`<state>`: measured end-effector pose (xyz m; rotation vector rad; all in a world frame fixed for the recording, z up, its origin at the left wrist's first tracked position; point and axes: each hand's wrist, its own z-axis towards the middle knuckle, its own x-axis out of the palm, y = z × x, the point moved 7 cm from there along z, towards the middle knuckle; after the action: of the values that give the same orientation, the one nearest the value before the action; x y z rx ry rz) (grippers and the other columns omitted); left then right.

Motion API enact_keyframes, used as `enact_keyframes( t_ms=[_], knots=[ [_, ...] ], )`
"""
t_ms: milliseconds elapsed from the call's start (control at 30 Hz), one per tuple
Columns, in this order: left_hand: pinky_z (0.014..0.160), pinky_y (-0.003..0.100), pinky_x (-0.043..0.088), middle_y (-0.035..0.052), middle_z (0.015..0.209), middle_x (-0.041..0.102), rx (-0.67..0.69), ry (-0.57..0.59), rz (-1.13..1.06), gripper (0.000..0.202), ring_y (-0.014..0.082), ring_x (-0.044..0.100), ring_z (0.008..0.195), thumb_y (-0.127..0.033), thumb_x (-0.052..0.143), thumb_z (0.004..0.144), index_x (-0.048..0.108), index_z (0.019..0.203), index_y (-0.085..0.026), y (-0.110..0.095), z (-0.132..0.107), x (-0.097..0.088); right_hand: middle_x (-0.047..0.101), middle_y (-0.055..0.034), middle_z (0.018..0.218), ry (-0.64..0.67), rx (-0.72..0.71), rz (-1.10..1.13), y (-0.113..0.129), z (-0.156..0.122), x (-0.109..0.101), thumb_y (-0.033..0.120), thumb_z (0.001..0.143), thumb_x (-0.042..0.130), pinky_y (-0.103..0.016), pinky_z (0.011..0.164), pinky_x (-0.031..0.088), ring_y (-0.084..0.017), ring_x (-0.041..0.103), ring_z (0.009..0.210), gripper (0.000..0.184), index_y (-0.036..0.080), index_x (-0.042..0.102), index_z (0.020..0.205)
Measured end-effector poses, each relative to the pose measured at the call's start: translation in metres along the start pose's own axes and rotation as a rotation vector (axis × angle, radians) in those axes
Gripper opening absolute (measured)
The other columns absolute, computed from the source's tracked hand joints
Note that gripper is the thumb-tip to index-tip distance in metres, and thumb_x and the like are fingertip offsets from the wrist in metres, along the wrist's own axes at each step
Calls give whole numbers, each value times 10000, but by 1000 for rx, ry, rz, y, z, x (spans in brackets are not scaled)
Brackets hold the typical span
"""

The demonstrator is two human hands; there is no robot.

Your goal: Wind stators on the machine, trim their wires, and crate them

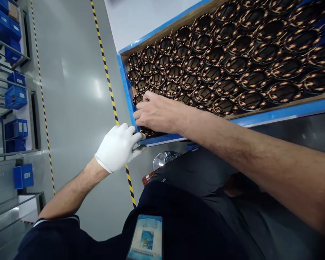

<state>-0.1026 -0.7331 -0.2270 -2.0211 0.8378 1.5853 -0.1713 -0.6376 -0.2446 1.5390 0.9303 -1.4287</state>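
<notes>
A blue tray holds rows of round copper-wound stators, packed close together with their coil rings facing up. My right hand, bare, reaches over the tray's near left end. Its fingers are curled closed among the stators, and whatever lies under them is hidden. Just below these fingers, one stator shows partly in the corner. In a white glove, my left hand rests at that same corner, index fingertip by the rim. A gap shows between its thumb and index finger.
The tray lies on a white table. Black-and-yellow tape runs along the grey floor. Shelves with blue bins line the far left. A shiny round metal base is below the table edge; a badge hangs at my front.
</notes>
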Motion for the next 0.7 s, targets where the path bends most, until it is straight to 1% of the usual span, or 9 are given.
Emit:
enact_keyframes(
  t_ms=[100, 133, 200, 267, 433, 500, 600, 667, 700],
  knots=[
    [698, 425, 391, 83, 866, 737, -101, -66, 47, 354, 283, 650, 826, -564, 694, 1126, 859, 1138, -251, 4, -3, 2, 746, -24, 1098, -64, 21, 37, -4, -3, 0, 141, 1165, 546, -441, 985, 452, -237, 588, 1106, 362, 247, 785, 915],
    [694, 425, 386, 77, 828, 727, -118, -91, 59, 378, 281, 651, 810, -590, 686, 1129, 864, 1137, -257, 6, -5, 2, 745, -24, 1103, -87, 31, 69, -5, -4, 0, 141, 1162, 572, -440, 984, 448, -237, 591, 1111, 349, 242, 784, 903],
    [692, 427, 384, 70, 800, 721, -103, -104, 67, 419, 281, 656, 798, -632, 676, 1129, 863, 1144, -258, 5, -6, 3, 735, -18, 1038, -109, 39, 122, -6, -5, 3, 129, 1144, 626, -439, 995, 435, -229, 591, 1077, 323, 230, 769, 872],
    [695, 428, 388, 70, 837, 744, -61, -64, 60, 449, 284, 673, 816, -656, 662, 1130, 852, 1163, -251, 1, -6, 5, 720, -7, 965, -120, 29, 136, -5, -6, 4, 131, 1136, 652, -442, 1013, 422, -223, 579, 1039, 297, 230, 759, 877],
    [711, 415, 420, 93, 918, 804, -60, 146, 23, 594, 305, 752, 880, -739, 546, 1147, 825, 1168, -214, -3, 0, 10, 727, -9, 901, -146, 52, 189, -9, -4, 0, 133, 1121, 648, -462, 1050, 393, -241, 575, 1039, 278, 236, 781, 899],
    [706, 402, 433, 98, 938, 828, -103, 254, 9, 626, 325, 793, 899, -781, 551, 1126, 819, 1247, -228, -2, 4, 13, 747, -15, 920, -130, 69, 199, -12, -2, -1, 127, 1101, 659, -466, 1047, 378, -253, 578, 1063, 277, 237, 792, 884],
    [658, 374, 425, 103, 923, 850, -198, 455, -3, 676, 356, 833, 862, -824, 582, 1087, 771, 1404, -258, 1, 9, 21, 791, -18, 978, -118, 84, 211, -14, 2, -4, 105, 1078, 656, -457, 1011, 365, -260, 583, 1074, 297, 242, 796, 854],
    [638, 370, 435, 125, 927, 860, -226, 538, -3, 683, 383, 849, 849, -823, 578, 1086, 773, 1399, -248, 0, 14, 22, 813, -22, 991, -123, 90, 214, -14, 5, -7, 96, 1087, 640, -449, 982, 362, -259, 596, 1061, 333, 243, 801, 835],
    [641, 373, 453, 138, 945, 866, -223, 550, -2, 672, 395, 856, 862, -816, 574, 1091, 787, 1367, -241, 0, 16, 20, 821, -24, 996, -127, 91, 210, -14, 6, -8, 95, 1097, 631, -445, 964, 362, -257, 604, 1051, 350, 244, 807, 834]
  ],
)
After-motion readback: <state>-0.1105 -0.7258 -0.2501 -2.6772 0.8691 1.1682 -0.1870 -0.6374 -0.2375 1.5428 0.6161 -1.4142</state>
